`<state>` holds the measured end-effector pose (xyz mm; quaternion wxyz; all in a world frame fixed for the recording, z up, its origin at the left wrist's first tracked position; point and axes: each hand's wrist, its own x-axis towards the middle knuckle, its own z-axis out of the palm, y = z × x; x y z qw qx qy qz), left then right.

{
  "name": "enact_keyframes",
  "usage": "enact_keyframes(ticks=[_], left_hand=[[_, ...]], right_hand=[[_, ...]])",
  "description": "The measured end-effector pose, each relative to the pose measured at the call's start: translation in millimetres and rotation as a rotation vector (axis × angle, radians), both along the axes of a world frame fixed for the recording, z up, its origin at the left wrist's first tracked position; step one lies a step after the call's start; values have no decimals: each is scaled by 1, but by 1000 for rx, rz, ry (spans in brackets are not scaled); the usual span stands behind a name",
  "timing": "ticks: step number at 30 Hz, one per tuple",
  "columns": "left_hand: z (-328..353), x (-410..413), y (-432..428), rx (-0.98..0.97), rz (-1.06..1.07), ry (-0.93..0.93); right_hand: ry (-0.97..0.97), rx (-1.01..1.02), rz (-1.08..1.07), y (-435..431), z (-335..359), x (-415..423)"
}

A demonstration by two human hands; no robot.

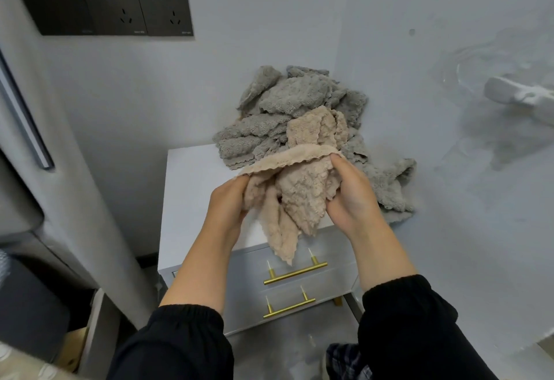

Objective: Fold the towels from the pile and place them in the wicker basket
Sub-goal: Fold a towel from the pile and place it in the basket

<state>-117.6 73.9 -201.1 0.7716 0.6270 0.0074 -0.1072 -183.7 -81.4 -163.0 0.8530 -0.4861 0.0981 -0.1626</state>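
While both hands hold it, the beige towel (299, 197) hangs crumpled above the front of the white drawer cabinet (192, 188). Its lowest tip dangles in front of the top drawer, just above the upper brass handle (295, 273).

Left hand (227, 203) grips the left side of the bunch, fingers buried in the fabric. Right hand (350, 197) grips the right side. The hands are near each other with the towel bunched between them.

Fabric is plush with a bumpy texture and a wavy scalloped hem. One edge runs as a band from hand to hand, the rest falls in loose folds. Not folded yet.

Pile of grey towels (287, 101) sits on the cabinet top at its back right, against the wall corner, and part of it spills over the cabinet's right side. Same bumpy texture and scalloped edges. A second beige towel (311, 128) lies on the pile's front, just behind the held one.

Black socket panel (114, 5) is on the wall, up and left of the cabinet.
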Motion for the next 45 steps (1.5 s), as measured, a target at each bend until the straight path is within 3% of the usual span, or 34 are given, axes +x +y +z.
enact_keyframes(ticks=[6, 8, 10, 13, 15, 18, 24, 28, 33, 37, 39, 42, 45], left_hand=[[31, -14, 17, -264, -461, 151], [31, -13, 23, -222, -451, 176], [28, -7, 28, -104, -347, 181], [13, 10, 34, 356, -47, 24], [4, 19, 37, 590, 91, -124], [2, 23, 39, 686, 148, -214], [-14, 25, 43, 979, 211, -328], [-11, 22, 42, 1104, 353, -350], [-10, 28, 45, 940, 273, -228], [-5, 32, 44, 340, 220, 39], [-4, 35, 42, 191, 201, 115], [-6, 38, 37, 70, 174, 78], [3, 36, 29, -133, 143, -46]], right_hand=[[-17, -48, 63, -17, 12, -5], [61, -308, 134, -24, 12, -8], [217, -751, 107, -27, 8, -8], [411, -1208, -183, -31, -6, 1], [418, -1232, -277, -32, -14, 6], [410, -1196, -315, -36, -19, 10], [482, -1309, -255, -44, -28, 12], [642, -1378, -310, -48, -32, 13], [632, -1295, -386, -55, -41, 16], [554, -854, -270, -54, -41, 23], [505, -688, -230, -52, -44, 27], [440, -629, -225, -51, -47, 34], [325, -780, -326, -49, -41, 43]])
